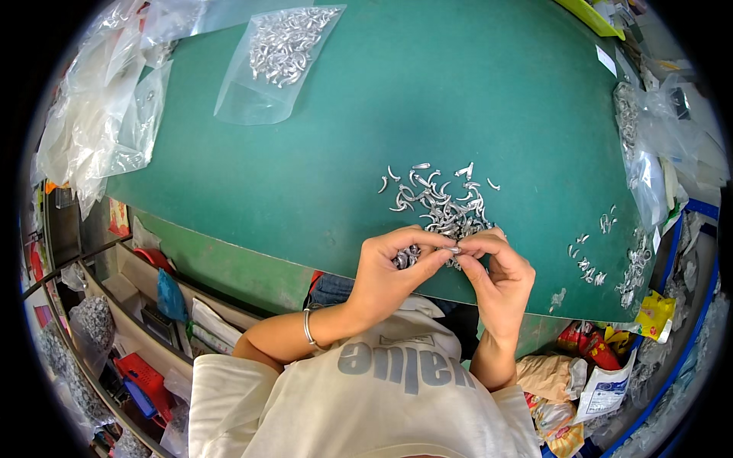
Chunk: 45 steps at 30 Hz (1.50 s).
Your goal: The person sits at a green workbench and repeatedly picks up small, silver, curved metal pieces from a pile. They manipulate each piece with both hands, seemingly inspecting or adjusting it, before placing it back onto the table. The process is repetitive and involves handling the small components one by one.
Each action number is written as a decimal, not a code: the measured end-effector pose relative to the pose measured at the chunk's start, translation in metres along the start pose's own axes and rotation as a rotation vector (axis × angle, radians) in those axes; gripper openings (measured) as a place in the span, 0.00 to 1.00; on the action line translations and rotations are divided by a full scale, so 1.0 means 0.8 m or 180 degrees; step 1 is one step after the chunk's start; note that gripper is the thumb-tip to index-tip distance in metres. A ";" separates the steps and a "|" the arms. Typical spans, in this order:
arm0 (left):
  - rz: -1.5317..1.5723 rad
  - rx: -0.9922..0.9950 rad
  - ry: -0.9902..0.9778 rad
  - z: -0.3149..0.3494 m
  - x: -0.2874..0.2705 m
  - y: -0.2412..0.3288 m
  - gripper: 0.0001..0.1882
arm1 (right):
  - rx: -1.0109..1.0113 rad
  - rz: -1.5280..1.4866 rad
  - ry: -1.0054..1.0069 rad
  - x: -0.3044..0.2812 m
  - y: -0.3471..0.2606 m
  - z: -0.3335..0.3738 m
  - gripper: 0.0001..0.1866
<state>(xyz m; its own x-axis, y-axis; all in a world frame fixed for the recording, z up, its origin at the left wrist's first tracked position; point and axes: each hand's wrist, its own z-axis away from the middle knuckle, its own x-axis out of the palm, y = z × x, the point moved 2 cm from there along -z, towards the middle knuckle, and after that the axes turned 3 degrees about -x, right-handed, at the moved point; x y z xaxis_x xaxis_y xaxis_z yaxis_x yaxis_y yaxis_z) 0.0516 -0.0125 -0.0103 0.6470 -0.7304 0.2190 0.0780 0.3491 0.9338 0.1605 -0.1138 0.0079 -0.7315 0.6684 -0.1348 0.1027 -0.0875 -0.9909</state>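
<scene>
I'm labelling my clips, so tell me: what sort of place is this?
Probably a small workshop bench for sorting or assembling by hand. A green table holds a pile of metal hooks, a clear bag of more, and both hands, left hand and right hand, pinch single pieces.

Green table (397, 99) bears a heap of metal hooks (443, 202) and a clear bag of hooks (279, 57)

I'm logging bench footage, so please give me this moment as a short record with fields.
Surface: green table
Left hand: cupped, several small curved metal pieces in the palm, fingertips meeting the right hand's
Right hand: fingers pinching one small metal piece against the left fingertips
Loose pile: curved metal pieces just beyond both hands
Far left: clear bag of metal pieces
Right edge: small scatter of pieces
Wrist: bracelet on the left
</scene>
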 end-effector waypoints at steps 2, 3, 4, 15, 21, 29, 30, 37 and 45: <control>0.0072 -0.0013 -0.0036 -0.001 0.000 -0.002 0.05 | 0.0146 -0.0220 0.0003 0.000 0.001 0.001 0.09; 0.0156 -0.0221 -0.0060 -0.002 0.001 -0.001 0.05 | 0.0225 -0.0342 0.0018 -0.001 0.004 0.002 0.09; 0.0240 -0.0429 -0.0083 -0.001 0.001 0.003 0.05 | 0.0304 -0.0463 0.0034 -0.002 0.006 0.003 0.09; 0.2915 -0.1628 -0.1436 -0.002 -0.001 0.001 0.10 | -0.0114 0.0728 0.0395 -0.010 0.016 -0.020 0.08; 0.2124 -0.1393 -0.1134 -0.004 -0.003 0.001 0.14 | -0.0736 0.2562 0.0207 0.011 0.020 -0.037 0.08; 0.1338 -0.1268 -0.0450 -0.003 -0.002 -0.005 0.13 | -0.0901 0.2592 0.0275 0.004 0.021 -0.033 0.07; 0.1391 -0.1339 -0.0427 -0.002 -0.001 -0.006 0.13 | -0.0904 0.2568 0.0279 0.003 0.021 -0.032 0.07; 0.1417 -0.1432 -0.0527 0.002 -0.005 -0.007 0.15 | -0.1017 0.2974 0.0035 0.012 0.016 -0.036 0.05; 0.1305 -0.1315 -0.0241 0.003 -0.003 -0.003 0.11 | -0.0588 0.1447 0.0119 -0.002 0.008 -0.022 0.04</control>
<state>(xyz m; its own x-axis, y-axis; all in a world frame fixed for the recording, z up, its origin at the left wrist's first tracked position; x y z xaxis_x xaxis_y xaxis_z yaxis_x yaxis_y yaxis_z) 0.0479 -0.0127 -0.0126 0.6319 -0.5219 0.5729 0.1317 0.8008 0.5843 0.1742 -0.1027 0.0022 -0.5605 0.6193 -0.5498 0.5262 -0.2463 -0.8139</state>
